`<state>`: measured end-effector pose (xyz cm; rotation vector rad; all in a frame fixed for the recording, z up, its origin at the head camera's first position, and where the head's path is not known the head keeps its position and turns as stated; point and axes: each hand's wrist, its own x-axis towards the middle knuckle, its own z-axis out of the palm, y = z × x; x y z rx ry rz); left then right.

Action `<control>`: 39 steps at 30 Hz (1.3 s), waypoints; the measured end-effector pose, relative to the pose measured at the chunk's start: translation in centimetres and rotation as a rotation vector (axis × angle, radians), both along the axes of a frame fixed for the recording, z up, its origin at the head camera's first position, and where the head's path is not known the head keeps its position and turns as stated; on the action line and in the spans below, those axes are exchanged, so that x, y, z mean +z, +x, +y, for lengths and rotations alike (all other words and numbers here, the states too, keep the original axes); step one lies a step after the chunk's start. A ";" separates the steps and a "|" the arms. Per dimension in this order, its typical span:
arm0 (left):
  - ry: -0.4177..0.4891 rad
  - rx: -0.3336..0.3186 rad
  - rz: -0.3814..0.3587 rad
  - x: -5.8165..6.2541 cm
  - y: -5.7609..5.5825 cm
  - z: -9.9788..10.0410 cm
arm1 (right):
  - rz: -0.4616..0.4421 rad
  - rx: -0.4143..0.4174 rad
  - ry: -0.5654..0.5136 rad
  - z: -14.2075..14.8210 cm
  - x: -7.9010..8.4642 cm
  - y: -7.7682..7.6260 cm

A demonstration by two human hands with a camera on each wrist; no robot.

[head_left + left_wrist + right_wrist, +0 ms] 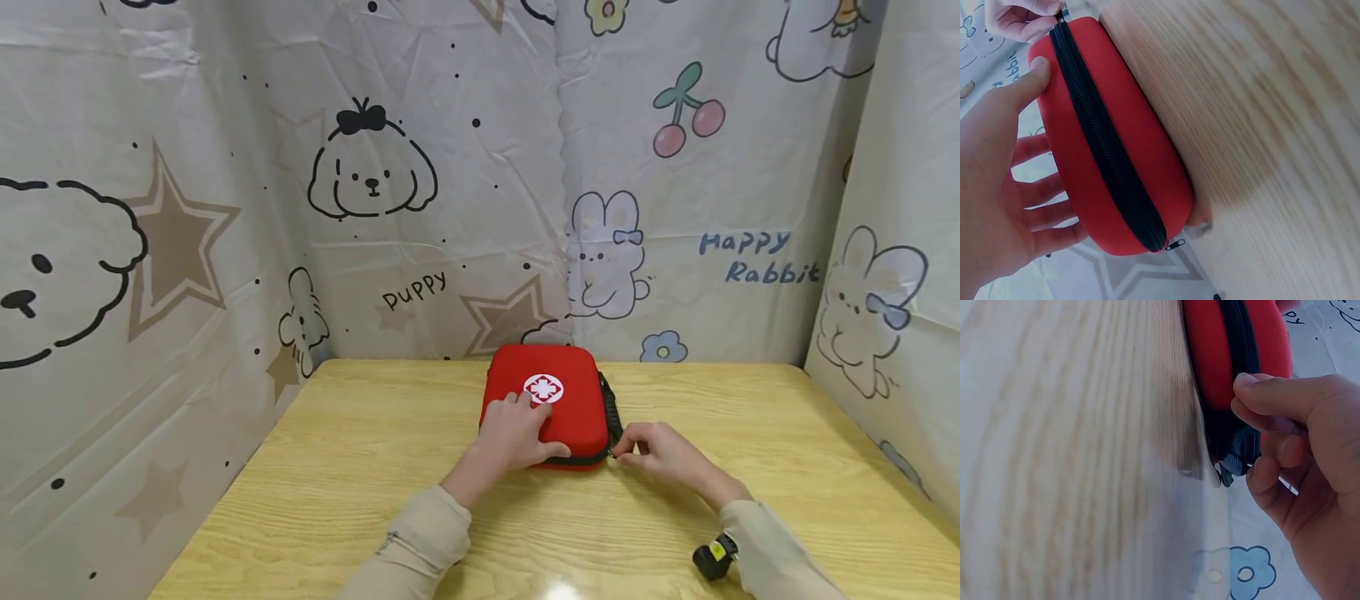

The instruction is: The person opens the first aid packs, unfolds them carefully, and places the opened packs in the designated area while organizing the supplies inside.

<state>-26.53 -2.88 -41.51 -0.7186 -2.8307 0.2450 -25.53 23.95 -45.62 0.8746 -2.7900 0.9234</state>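
A red hard-shell first-aid case (573, 425) with a white cross emblem lies flat, its black zipper (1107, 140) running around the side. Across its lid rests my left hand (513, 433), fingers spread and the thumb at the front edge. At the case's front right corner my right hand (660, 457) pinches the zipper pull (1062, 14) between thumb and fingers; those fingertips mostly cover it. A second zipper pull (1175, 244) hangs at the opposite end of the zipper in the left wrist view. Along the case's right side runs a black carrying handle (611, 407).
The case stands near the back edge of a light wooden table (360, 450). Printed curtains (480, 208) rise behind the table and on both sides. A black device (715, 558) is strapped at the right wrist.
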 end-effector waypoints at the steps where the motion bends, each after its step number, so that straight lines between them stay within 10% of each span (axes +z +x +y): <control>1: -0.002 0.003 -0.001 0.0 0.0 0.1 | -0.007 -0.001 0.001 0.1 0.0 0.0; 39: -0.020 -0.029 -0.012 0.3 -0.6 -0.1 | -0.156 0.096 -0.058 0.6 0.8 -1.0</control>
